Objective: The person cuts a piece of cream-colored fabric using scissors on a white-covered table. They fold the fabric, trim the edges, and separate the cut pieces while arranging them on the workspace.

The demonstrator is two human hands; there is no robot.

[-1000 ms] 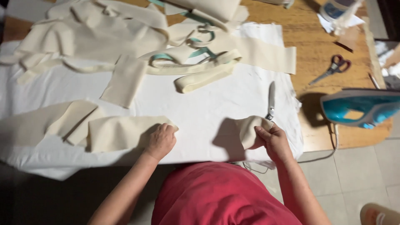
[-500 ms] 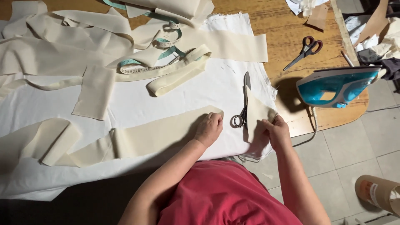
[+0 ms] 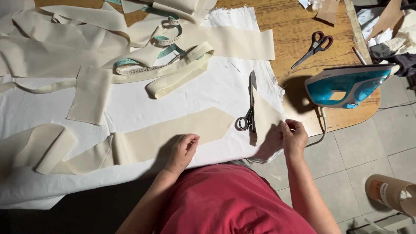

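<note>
Evidently light and limp, the cream fabric strip is spread flat on the white-covered worktop. It is pressed down by the left hand, fingers loosely curled, not gripping. A folded cream piece is pinched at its lower edge by the right hand. No containers are seen.

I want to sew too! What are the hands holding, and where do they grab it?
The right hand pinches a small cream fabric piece by its lower corner. The left hand rests on the long cream fabric strip, near its lower edge.
</note>
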